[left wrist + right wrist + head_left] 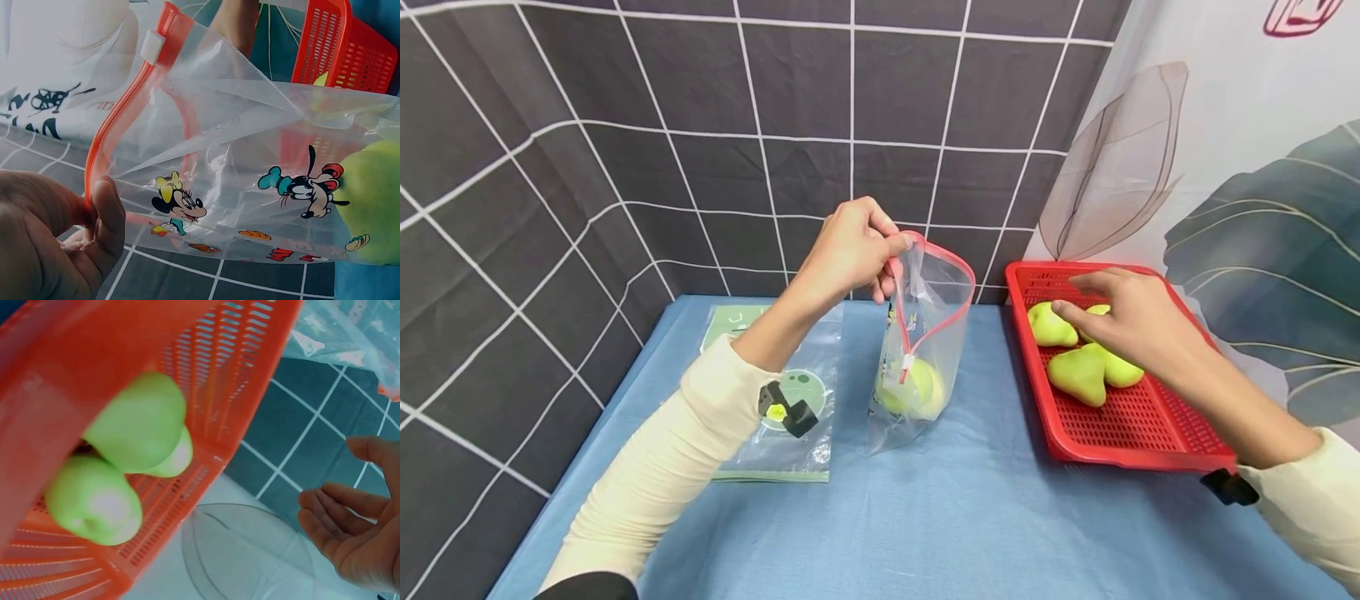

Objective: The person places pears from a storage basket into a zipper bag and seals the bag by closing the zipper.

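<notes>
My left hand pinches the red-edged mouth of a clear zip bag, which stands upright on the table with its mouth open. A white slider sits on the red zip, and cartoon figures are printed on the plastic. Yellow-green fruit lies at the bottom of the bag; how many pieces cannot be told. Over the red basket hovers my right hand, its fingers loosely bent around nothing. Several yellow-green pears lie beneath it in the basket, apart from the hand in the right wrist view.
Left of the upright bag, a flat clear bag with green print lies on the blue cloth, partly under my left forearm. A dark gridded curtain hangs behind the table, and a pale leaf-patterned one hangs behind the basket.
</notes>
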A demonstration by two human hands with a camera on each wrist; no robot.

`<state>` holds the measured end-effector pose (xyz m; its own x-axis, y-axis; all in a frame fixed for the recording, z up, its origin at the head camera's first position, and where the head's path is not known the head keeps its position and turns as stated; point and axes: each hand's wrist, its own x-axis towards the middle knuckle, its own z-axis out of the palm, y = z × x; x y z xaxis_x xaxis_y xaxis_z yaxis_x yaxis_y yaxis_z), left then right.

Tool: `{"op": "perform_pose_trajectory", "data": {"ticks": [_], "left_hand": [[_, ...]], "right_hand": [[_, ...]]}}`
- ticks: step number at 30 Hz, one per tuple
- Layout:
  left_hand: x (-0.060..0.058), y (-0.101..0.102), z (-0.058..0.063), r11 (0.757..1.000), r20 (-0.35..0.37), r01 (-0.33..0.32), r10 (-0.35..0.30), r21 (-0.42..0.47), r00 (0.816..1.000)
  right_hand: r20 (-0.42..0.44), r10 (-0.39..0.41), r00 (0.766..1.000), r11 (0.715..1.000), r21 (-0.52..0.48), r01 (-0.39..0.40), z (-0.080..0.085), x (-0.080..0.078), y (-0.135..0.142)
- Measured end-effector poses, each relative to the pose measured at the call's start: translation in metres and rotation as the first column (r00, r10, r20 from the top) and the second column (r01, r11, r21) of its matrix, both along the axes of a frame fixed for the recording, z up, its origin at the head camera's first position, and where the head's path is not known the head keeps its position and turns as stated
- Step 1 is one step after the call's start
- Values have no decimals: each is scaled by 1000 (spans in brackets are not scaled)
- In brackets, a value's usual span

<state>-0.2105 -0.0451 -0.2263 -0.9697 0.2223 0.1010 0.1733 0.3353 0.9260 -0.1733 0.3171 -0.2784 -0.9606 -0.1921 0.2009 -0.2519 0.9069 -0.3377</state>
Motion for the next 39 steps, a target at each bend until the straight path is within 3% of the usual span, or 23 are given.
{"op": "perform_pose_trajectory", "data": {"ticks": [9, 15, 19, 26, 32, 39], "left_hand": [[-1, -1, 2, 999, 44, 11, -13, 45, 999], [-2, -1, 2, 999, 47, 16, -18, 41, 999], [-3, -1, 2, 999, 40, 23, -24, 37, 999], [-2, -1, 2, 998, 47, 27, -29, 51, 998], [0, -1, 2, 999, 39, 28, -30, 45, 999], [1, -1, 3, 999, 45, 23, -26, 45, 999]], "right_hand": [[71, 2, 997, 998, 70, -7, -10, -4, 18], [97, 69, 993, 986, 143, -83, -18, -10, 25], [126, 128, 984, 967, 203, -151, -24, -12, 29], [221, 236, 946, 922, 257, -290, -37, -18, 30], [260, 270, 927, 903, 267, -338, -44, -20, 28], [249, 302, 920, 873, 316, -372, -48, -21, 24]]}}
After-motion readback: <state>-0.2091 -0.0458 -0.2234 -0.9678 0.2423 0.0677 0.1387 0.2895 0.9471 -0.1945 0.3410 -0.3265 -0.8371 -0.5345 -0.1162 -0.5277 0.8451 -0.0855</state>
